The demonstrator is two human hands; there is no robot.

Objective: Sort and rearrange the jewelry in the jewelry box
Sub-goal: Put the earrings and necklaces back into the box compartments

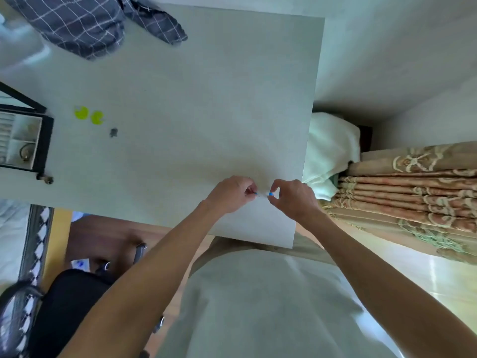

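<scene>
Both hands work close together above the near right part of the pale desk (180, 86). The left hand (231, 193) has its fingers curled in, thumb and forefinger pinching one end of a small blue piece (270, 194). The right hand (293, 198) pinches the other end, where a bright blue bead shows between its fingertips. A thin, pale link seems to run between the two pinches, but it is too small and blurred to say what kind of jewelry it is. The hands are just apart, not touching.

The jewelry box (25, 140) sits well away at the desk's left edge, partly cut off by the frame. It is black outside, with a pale lining split into compartments. One compartment holds a round ring-like thing (25, 151), and ridged slots show at the far left. A small metal clasp (46, 179) pokes out at its near corner.

On the desk just right of the box lie two yellow-green pieces (89, 115) side by side, and near them a small dark grey piece (113, 132).

A checked grey cloth (85, 24) lies at the far left corner of the desk. Right of the desk are a white towel (330, 148) and a stack of folded patterned fabric (413, 192). A black chair (67, 306) stands at lower left.
</scene>
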